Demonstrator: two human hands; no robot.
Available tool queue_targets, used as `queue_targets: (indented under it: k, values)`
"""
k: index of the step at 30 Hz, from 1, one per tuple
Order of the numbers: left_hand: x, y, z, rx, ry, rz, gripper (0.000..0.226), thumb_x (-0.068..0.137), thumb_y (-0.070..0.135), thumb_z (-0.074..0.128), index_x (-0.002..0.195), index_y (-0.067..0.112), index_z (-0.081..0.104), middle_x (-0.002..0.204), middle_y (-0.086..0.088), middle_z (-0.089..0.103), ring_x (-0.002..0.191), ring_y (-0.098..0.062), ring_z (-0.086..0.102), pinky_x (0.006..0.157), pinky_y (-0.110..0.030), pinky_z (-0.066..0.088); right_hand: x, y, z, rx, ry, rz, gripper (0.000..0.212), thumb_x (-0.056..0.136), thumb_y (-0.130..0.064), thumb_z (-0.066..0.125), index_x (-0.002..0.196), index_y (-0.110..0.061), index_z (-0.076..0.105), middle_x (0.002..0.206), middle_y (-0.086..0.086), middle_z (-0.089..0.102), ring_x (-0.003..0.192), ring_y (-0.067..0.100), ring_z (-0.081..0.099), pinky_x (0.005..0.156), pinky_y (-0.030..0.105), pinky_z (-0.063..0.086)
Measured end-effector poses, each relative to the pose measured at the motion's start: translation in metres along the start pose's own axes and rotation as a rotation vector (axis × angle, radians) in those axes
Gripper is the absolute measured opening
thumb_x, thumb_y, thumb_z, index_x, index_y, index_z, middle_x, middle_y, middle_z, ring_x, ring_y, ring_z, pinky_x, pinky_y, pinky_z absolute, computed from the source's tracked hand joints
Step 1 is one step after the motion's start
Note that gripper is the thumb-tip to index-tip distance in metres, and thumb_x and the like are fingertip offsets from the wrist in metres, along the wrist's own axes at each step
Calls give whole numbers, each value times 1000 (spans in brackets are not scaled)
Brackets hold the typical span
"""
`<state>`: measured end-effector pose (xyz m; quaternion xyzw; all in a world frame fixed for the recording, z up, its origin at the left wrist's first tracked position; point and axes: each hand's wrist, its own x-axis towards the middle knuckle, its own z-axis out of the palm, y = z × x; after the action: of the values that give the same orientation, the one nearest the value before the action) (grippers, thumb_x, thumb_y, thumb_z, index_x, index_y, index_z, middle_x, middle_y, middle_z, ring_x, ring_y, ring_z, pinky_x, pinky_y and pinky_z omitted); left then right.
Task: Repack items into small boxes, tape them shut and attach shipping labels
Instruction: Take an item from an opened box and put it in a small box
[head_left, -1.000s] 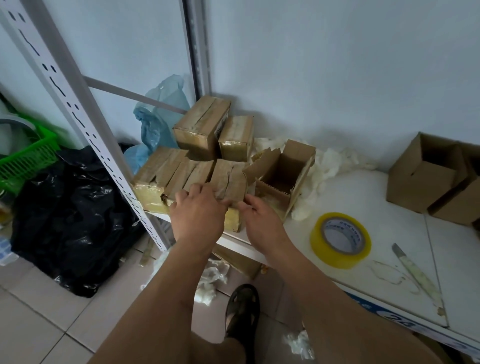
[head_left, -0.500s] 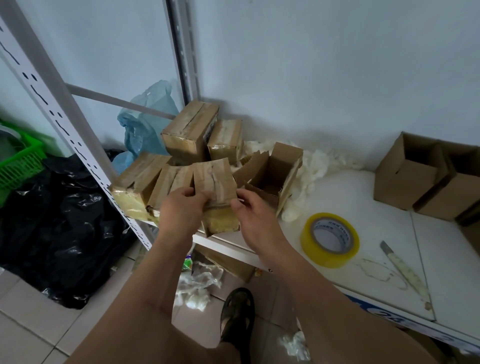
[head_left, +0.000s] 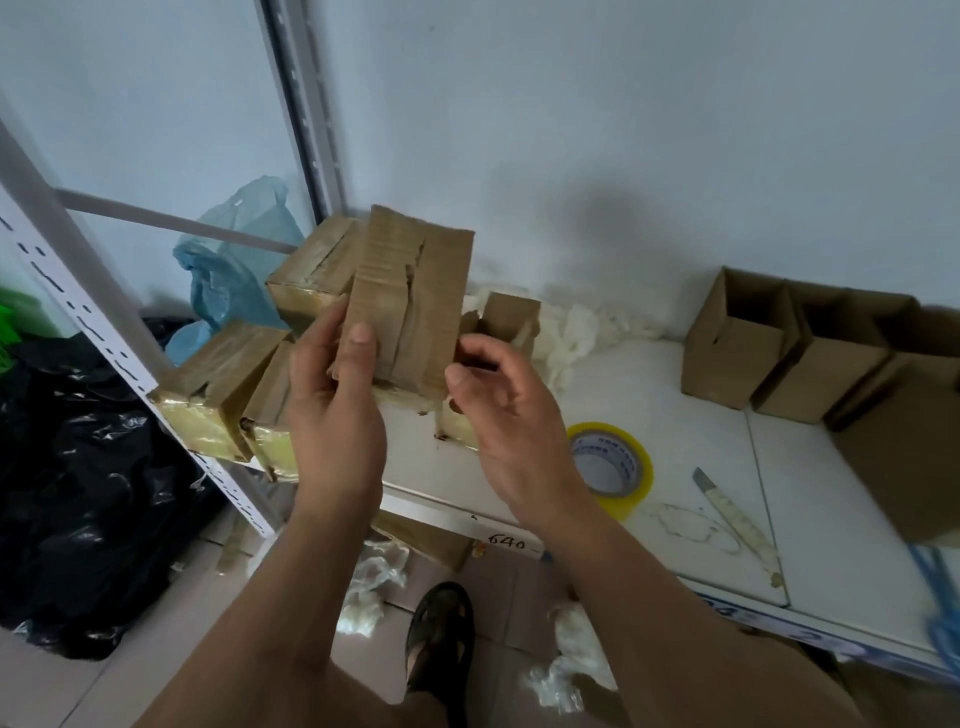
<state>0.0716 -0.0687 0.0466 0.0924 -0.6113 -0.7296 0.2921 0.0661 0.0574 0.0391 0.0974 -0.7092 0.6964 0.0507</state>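
left hand (head_left: 332, 410) grip pinching tall brown taped cardboard box (head_left: 415, 301) | right hand (head_left: 506, 415) at 3 o'clock, spread | support underside, keep torn seam up

Bare forearms, no sleeves in sight, both hands (head_left: 332, 415) ungloved, and a dark open sandal (head_left: 439, 644) on the foot below.

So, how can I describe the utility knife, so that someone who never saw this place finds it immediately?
Start at the white shelf against the wall and find the yellow tape roll near its front edge. Just right of the roll lies the utility knife, flat and diagonal. It is the only slim, pale object there; the others are cardboard boxes.
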Motion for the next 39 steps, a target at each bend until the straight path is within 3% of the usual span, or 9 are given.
queue_targets:
  k: [6,10,13,18,27,31,34,36,39]
  values:
    - [-37,1,45,85,-164,182,33,93,48,51,123,38,59,122,2,60,116,-15,57,97,-46,50,-12,-19,-54,98,270,-25,21,90,-31,64,109,-22,63,102,-4,70,94,15,68,84,33,57]
    - [-68,2,84,120,-310,205,30,91,50,50,119,44,59,119,12,58,114,-9,56,93,-26,49,-25,-24,-99,86,463,-23,11,94,-21,60,103,-15,60,89,-5,66,80,8,64,70,26,53]
    - [-94,-6,113,32,-444,-3,24,92,52,51,114,49,60,117,19,59,110,-7,60,87,-25,53,-40,-26,-136,-16,547,45,18,96,-21,56,114,-19,58,89,-6,64,73,0,61,62,19,50]
    - [-132,-33,149,194,-545,-261,24,97,43,54,117,36,64,114,13,63,96,-1,62,85,-31,55,-64,-13,-192,-196,500,401,32,98,-29,47,129,-24,51,104,4,63,84,20,66,65,37,59]
    - [-148,-61,158,435,-690,-409,15,102,28,46,106,36,58,99,20,59,97,-7,58,91,-38,51,-87,16,-219,-140,386,654,34,94,-26,55,125,-17,46,90,8,65,57,9,64,54,24,53]
    - [-137,-75,150,570,-714,-462,30,102,29,44,128,28,58,126,3,60,113,-17,56,101,-43,47,-86,26,-215,-155,272,666,26,93,-23,55,116,-18,46,91,10,67,63,13,67,58,25,56]
    - [-132,-77,147,737,-810,-337,48,99,45,46,144,27,45,142,0,51,125,-20,51,105,-43,43,-79,28,-226,-214,217,707,14,95,-26,52,98,-14,60,84,9,69,64,17,66,58,27,54]
    - [-136,-73,148,976,-966,-79,72,90,67,44,149,28,33,153,3,36,135,-21,40,108,-43,39,-71,36,-246,-277,278,733,31,99,-32,47,92,-9,65,82,10,70,66,19,63,60,31,52]
    - [-139,-67,155,1204,-1112,127,93,79,79,46,153,29,20,160,8,13,142,-22,27,111,-42,36,-62,58,-277,-645,346,693,36,98,-36,46,91,-7,66,92,12,68,79,22,60,72,39,49]
